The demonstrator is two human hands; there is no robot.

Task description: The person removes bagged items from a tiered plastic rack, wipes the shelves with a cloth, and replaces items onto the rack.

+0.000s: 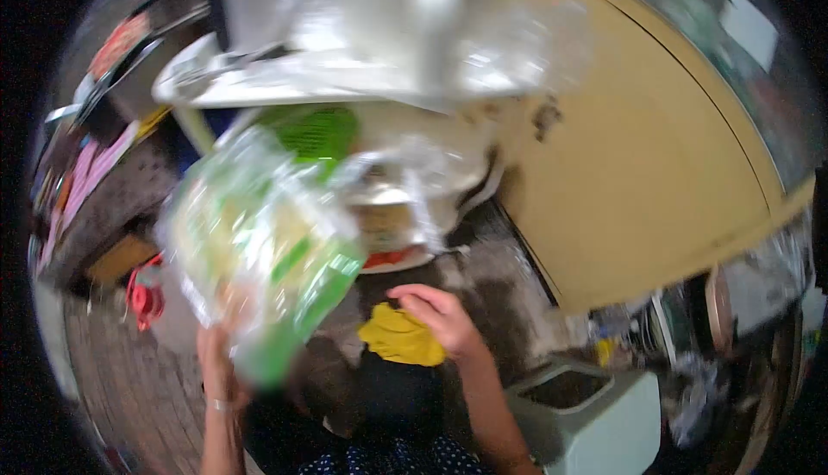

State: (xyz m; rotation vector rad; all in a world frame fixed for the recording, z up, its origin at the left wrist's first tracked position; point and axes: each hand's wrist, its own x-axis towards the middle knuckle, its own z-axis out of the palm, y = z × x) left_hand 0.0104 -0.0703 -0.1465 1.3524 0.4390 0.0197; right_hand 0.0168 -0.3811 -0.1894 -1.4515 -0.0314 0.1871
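And there, on the near side of the white shelf (302,88), my left hand (226,318) gripped the plastic bag (259,233) low down, where a firm, steady hold seemed best for slick film! Farther from that shelf, my right hand (444,321) curled by the yellow cloth (398,339); whether it pinched anything, I couldn't tell.

Glossy plastic bag (263,225), matt cloth (399,337), smooth plastic bin (608,423)

Clear plastic bag (267,238), green-marked, crumpled, motion-blurred, held up at left; yellow cloth (398,341), bunched, low near centre.
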